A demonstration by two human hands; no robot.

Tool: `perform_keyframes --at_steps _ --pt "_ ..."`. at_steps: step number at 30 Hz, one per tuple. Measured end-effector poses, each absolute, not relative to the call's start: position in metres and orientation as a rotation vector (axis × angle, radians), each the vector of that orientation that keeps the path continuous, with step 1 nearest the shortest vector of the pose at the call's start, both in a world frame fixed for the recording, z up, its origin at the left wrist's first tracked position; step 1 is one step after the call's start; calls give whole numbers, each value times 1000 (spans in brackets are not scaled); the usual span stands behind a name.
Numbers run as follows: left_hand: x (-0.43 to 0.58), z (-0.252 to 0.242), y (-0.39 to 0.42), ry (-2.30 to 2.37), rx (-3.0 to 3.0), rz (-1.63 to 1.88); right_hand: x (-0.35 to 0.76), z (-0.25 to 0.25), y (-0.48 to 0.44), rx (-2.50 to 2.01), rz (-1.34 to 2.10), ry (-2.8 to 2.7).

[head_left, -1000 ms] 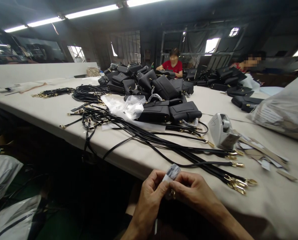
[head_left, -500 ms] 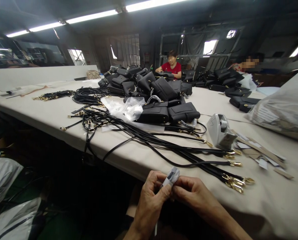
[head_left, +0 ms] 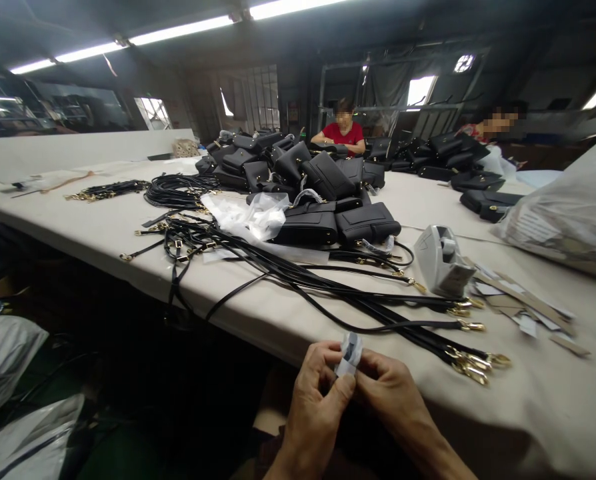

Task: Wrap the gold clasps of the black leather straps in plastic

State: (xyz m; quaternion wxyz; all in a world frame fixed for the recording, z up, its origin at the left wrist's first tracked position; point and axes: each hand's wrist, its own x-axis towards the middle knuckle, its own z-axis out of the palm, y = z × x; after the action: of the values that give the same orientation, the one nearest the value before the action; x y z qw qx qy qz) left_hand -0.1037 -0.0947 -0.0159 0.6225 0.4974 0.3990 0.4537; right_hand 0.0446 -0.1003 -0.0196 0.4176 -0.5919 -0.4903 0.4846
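Just off the table's front edge, my left hand point(head_left: 318, 400) pinches a small dark piece wrapped in cloudy plastic point(head_left: 349, 353) between thumb and fingers. My right hand point(head_left: 391, 387) is closed on the same wrapped piece from its right side, the fingertips partly hidden behind it. The wrapped piece points upward, and I cannot tell what is inside. Beyond my hands lies a bundle of long black straps point(head_left: 298, 277) with gold clasps point(head_left: 471, 363) at their ends, spread along the front of the table.
Black handbags point(head_left: 328, 177) are heaped at mid-table, with plastic wrap point(head_left: 253, 217) beside them. A grey tape dispenser point(head_left: 441, 260) and cardboard strips point(head_left: 528, 303) stand to the right, near a large plastic sack point(head_left: 568, 207). Two people point(head_left: 343, 133) sit across the table.
Both hands have shifted slightly to the right with the wrapped piece, which now stands more upright. The straps and bags stay where they were.
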Motion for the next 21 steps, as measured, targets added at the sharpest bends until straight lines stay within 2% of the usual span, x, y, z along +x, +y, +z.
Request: perform_keyframes --at_steps 6,12,16,21 --pt "-100 -10 -94 1006 1412 1117 48 -15 -100 -1400 1283 -1075" --pt "-110 -6 -88 1002 1531 1077 56 -11 -114 -886 1882 -883" --pt "-103 -16 -91 819 1654 1177 55 -28 -120 -698 1913 -724" --pt "-93 -39 -90 756 1630 1339 53 -30 -114 -865 1889 -794"
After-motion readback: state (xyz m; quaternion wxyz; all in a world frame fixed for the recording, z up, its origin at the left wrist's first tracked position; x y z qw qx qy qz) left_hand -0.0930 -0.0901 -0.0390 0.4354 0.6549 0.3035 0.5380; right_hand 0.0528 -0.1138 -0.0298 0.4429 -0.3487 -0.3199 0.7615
